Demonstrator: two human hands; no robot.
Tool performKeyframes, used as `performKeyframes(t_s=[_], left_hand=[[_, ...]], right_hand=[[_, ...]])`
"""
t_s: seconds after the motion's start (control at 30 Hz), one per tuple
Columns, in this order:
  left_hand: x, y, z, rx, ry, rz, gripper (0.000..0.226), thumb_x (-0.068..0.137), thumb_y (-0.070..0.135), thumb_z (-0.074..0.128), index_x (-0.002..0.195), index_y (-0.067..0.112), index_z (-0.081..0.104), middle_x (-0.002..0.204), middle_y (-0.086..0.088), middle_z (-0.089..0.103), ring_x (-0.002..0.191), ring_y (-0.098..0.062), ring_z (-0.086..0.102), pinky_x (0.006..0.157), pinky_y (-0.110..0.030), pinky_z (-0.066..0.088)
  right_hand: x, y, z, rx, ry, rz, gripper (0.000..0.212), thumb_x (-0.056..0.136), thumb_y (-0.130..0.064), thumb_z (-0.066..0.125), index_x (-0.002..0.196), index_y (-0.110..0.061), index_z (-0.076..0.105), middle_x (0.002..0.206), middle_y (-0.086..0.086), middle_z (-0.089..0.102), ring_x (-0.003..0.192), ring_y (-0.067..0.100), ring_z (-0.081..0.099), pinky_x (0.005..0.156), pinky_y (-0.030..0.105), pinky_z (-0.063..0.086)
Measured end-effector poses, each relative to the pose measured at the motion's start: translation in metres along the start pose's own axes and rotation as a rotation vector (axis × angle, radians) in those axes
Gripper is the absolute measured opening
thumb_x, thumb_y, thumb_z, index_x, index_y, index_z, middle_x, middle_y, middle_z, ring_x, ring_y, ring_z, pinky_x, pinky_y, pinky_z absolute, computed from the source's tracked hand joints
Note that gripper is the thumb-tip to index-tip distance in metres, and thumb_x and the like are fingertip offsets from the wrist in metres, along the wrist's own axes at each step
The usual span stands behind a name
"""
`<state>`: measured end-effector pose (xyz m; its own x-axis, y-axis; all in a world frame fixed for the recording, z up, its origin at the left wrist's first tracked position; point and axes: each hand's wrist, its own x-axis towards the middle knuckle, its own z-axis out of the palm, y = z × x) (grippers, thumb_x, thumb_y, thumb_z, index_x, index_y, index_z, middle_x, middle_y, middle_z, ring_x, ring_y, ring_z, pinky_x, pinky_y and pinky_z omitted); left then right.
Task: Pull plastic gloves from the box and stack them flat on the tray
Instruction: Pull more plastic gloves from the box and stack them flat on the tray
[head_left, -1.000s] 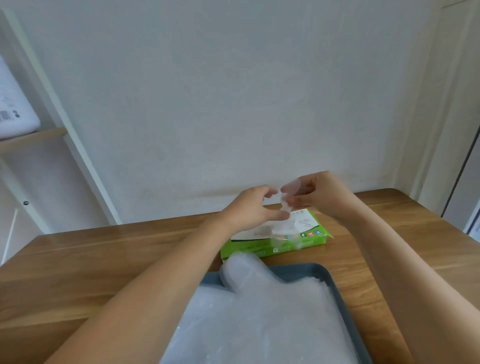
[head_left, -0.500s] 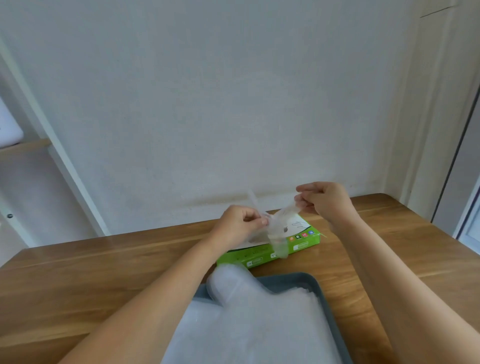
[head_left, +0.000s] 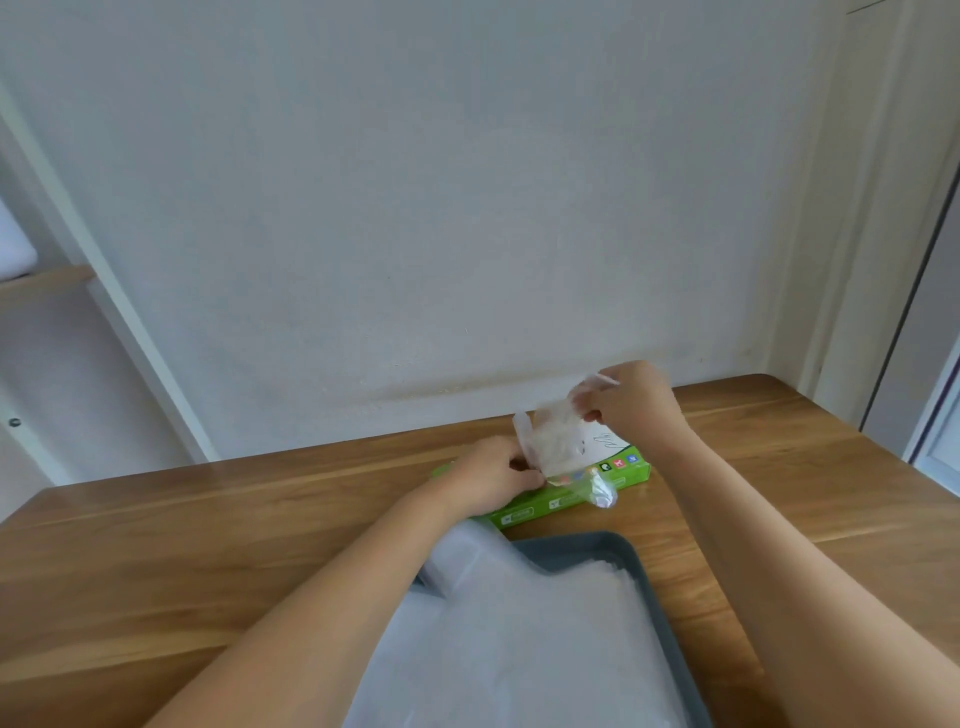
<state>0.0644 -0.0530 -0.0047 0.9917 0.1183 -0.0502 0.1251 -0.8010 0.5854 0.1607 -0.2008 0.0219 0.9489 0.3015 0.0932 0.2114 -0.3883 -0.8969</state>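
From the head view, one crumpled glove (head_left: 558, 441) hangs stretched between two hands above the single green box (head_left: 582, 496): the left hand (head_left: 493, 480) pinches its lower edge, the right hand (head_left: 631, 402) nips the upper corner, apparently to spread it flat. Below the fingers, one grey tray (head_left: 652, 587) holds a stack of gloves (head_left: 519, 634), uncountable.

Two hands (head_left: 496, 480), one green box (head_left: 571, 493), one tray (head_left: 644, 577), one held glove (head_left: 558, 441)
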Motion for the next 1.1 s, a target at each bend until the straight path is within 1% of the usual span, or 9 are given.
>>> performKeyframes(t_s=[0.17, 0.27, 0.43, 0.53, 0.67, 0.77, 0.9, 1.03, 1.1], left_hand=[[0.005, 0.003, 0.005, 0.093, -0.061, -0.086, 0.027, 0.093, 0.022, 0.054, 0.101, -0.001, 0.065, 0.095, -0.018, 0.065, 0.081, -0.026, 0.058, 0.068, -0.031, 0.036], [0.007, 0.007, 0.006, 0.142, -0.067, -0.090, 0.018, 0.095, 0.022, 0.048, 0.086, 0.009, 0.058, 0.082, -0.010, 0.054, 0.074, -0.019, 0.046, 0.065, -0.031, 0.031], [0.006, 0.013, -0.015, 0.055, -0.113, -0.136, 0.015, 0.089, 0.021, 0.061, 0.102, 0.016, 0.066, 0.095, 0.004, 0.063, 0.084, -0.010, 0.054, 0.073, -0.022, 0.040], [-0.004, 0.019, -0.041, -0.061, 0.061, -0.196, 0.022, 0.087, 0.017, 0.064, 0.109, 0.015, 0.061, 0.103, -0.001, 0.058, 0.090, -0.013, 0.053, 0.078, -0.024, 0.039], [-0.042, 0.036, -0.077, -0.344, 0.296, -0.132, 0.035, 0.092, 0.018, 0.055, 0.127, 0.019, 0.053, 0.121, 0.003, 0.052, 0.114, -0.011, 0.047, 0.088, -0.025, 0.036], [-0.073, 0.048, -0.088, -0.420, 0.226, -0.037, 0.037, 0.094, 0.023, 0.050, 0.130, 0.027, 0.054, 0.128, 0.012, 0.053, 0.121, -0.005, 0.047, 0.092, -0.023, 0.033], [-0.095, 0.051, -0.083, -0.370, 0.118, -0.004, 0.018, 0.094, 0.020, 0.052, 0.098, 0.023, 0.069, 0.100, 0.013, 0.069, 0.102, -0.003, 0.060, 0.086, -0.019, 0.043], [-0.109, 0.044, -0.084, -0.550, 0.102, 0.095, 0.038, 0.093, 0.044, 0.046, 0.122, 0.028, 0.063, 0.132, 0.013, 0.059, 0.128, 0.001, 0.046, 0.114, -0.027, 0.027], [-0.122, 0.047, -0.085, -0.717, 0.041, 0.162, 0.041, 0.092, 0.054, 0.045, 0.115, 0.027, 0.066, 0.126, 0.013, 0.064, 0.125, 0.001, 0.050, 0.112, -0.023, 0.031]], right_hand=[[0.000, -0.005, -0.016, 0.235, 0.282, -0.107, 0.026, 0.077, 0.007, 0.048, 0.073, -0.011, 0.066, 0.064, 0.004, 0.063, 0.064, 0.020, 0.055, 0.060, 0.028, 0.044], [-0.005, -0.023, -0.035, 0.409, 0.382, -0.230, 0.024, 0.077, 0.003, 0.048, 0.077, -0.012, 0.066, 0.067, 0.004, 0.062, 0.065, 0.018, 0.056, 0.061, 0.029, 0.043], [-0.030, -0.059, -0.054, 0.449, -0.054, -0.219, 0.024, 0.086, 0.000, 0.050, 0.073, -0.010, 0.069, 0.066, 0.004, 0.066, 0.060, 0.015, 0.061, 0.058, 0.022, 0.047], [-0.043, -0.069, -0.057, 0.212, -0.252, -0.244, 0.029, 0.092, -0.003, 0.047, 0.080, -0.011, 0.072, 0.072, 0.005, 0.070, 0.065, 0.013, 0.064, 0.057, 0.021, 0.052], [-0.055, -0.080, -0.055, 0.027, -0.242, -0.372, 0.025, 0.096, -0.015, 0.051, 0.091, -0.004, 0.072, 0.075, 0.018, 0.065, 0.064, 0.016, 0.061, 0.072, 0.034, 0.056], [-0.071, -0.092, -0.048, 0.031, -0.297, -0.407, 0.026, 0.097, -0.016, 0.051, 0.089, -0.003, 0.072, 0.055, -0.003, 0.054, 0.053, 0.012, 0.055, 0.060, 0.026, 0.052], [-0.094, -0.100, -0.036, 0.133, -0.378, -0.397, 0.032, 0.098, -0.018, 0.051, 0.087, 0.009, 0.065, 0.066, 0.010, 0.057, 0.059, 0.019, 0.056, 0.058, 0.026, 0.051], [-0.108, -0.097, -0.024, 0.200, -0.429, -0.323, 0.033, 0.096, -0.020, 0.054, 0.079, 0.005, 0.067, 0.067, 0.012, 0.060, 0.059, 0.018, 0.056, 0.055, 0.024, 0.050], [-0.114, -0.096, -0.018, 0.146, -0.440, -0.300, 0.035, 0.096, -0.022, 0.055, 0.078, 0.006, 0.066, 0.062, 0.007, 0.059, 0.055, 0.016, 0.055, 0.054, 0.024, 0.049]])
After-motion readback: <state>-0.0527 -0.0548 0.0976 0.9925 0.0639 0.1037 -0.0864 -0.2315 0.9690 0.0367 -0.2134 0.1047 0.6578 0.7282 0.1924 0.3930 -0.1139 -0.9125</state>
